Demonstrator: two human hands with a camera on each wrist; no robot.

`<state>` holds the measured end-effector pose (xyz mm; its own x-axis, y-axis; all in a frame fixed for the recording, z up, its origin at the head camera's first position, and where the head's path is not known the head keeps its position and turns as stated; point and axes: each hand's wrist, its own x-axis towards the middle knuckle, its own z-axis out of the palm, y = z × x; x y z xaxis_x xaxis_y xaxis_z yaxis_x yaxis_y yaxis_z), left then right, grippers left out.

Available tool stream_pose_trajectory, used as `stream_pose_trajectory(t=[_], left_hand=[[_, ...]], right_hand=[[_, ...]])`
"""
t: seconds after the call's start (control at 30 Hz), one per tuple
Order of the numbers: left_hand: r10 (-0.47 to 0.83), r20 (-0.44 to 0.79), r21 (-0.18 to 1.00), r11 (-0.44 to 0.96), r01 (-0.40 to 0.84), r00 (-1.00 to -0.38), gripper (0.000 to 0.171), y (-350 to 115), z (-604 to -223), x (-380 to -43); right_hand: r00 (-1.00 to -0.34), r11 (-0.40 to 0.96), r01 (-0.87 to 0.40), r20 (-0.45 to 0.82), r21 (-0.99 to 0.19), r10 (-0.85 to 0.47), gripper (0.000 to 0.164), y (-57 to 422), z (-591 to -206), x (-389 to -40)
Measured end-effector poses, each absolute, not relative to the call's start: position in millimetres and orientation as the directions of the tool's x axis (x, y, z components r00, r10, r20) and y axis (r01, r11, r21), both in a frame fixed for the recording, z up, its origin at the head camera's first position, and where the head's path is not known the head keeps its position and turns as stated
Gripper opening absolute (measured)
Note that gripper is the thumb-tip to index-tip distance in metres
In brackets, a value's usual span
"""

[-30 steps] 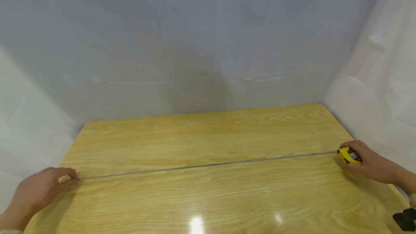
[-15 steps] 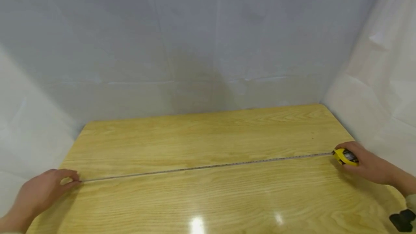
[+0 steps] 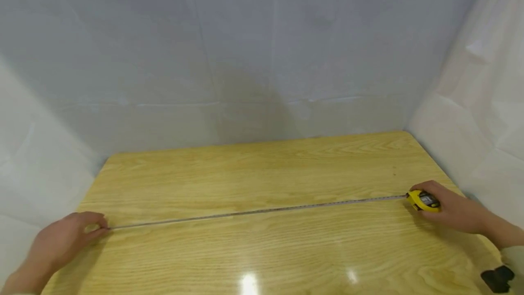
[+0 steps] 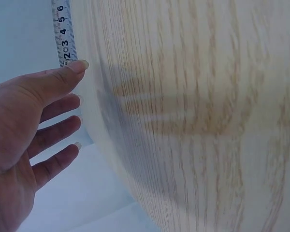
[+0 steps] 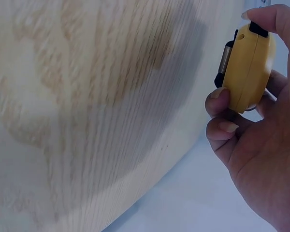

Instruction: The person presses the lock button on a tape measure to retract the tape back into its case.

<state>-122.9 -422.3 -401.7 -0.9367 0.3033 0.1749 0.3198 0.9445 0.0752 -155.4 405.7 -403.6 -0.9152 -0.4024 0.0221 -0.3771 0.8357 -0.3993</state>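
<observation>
A yellow tape measure (image 3: 418, 200) with black parts is gripped in my right hand (image 3: 454, 208) at the right side of the table. Its metal blade (image 3: 262, 211) runs out leftward across the table, nearly straight. My left hand (image 3: 61, 242) pinches the blade's free end between thumb and forefinger. In the left wrist view, low numbers show on the blade (image 4: 64, 31) right by the thumb, while the other fingers (image 4: 58, 133) stay spread apart. The right wrist view shows fingers and thumb curled round the yellow case (image 5: 246, 67), with a belt clip on its side.
The wood-grain table (image 3: 245, 172) spans the space between both hands. White sheeting (image 3: 245, 58) hangs behind it and along both sides. A small black object (image 3: 497, 279) sits by the right sleeve (image 3: 513, 258).
The right hand has moved left with the tape measure case, and the left hand has shifted slightly right. The stretch of blade between them is somewhat shorter.
</observation>
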Motion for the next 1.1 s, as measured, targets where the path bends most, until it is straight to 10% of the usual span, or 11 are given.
stream_pose_trajectory(t=[1.1], left_hand=[[0.353, 0.211, 0.081, 0.923, 0.376, -0.912, 0.021, -380.5, -401.0, -124.1]], right_hand=[[-0.898, 0.846, -0.411, -0.009, -0.341, -0.44, 0.054, 348.6, -402.1, -158.9]])
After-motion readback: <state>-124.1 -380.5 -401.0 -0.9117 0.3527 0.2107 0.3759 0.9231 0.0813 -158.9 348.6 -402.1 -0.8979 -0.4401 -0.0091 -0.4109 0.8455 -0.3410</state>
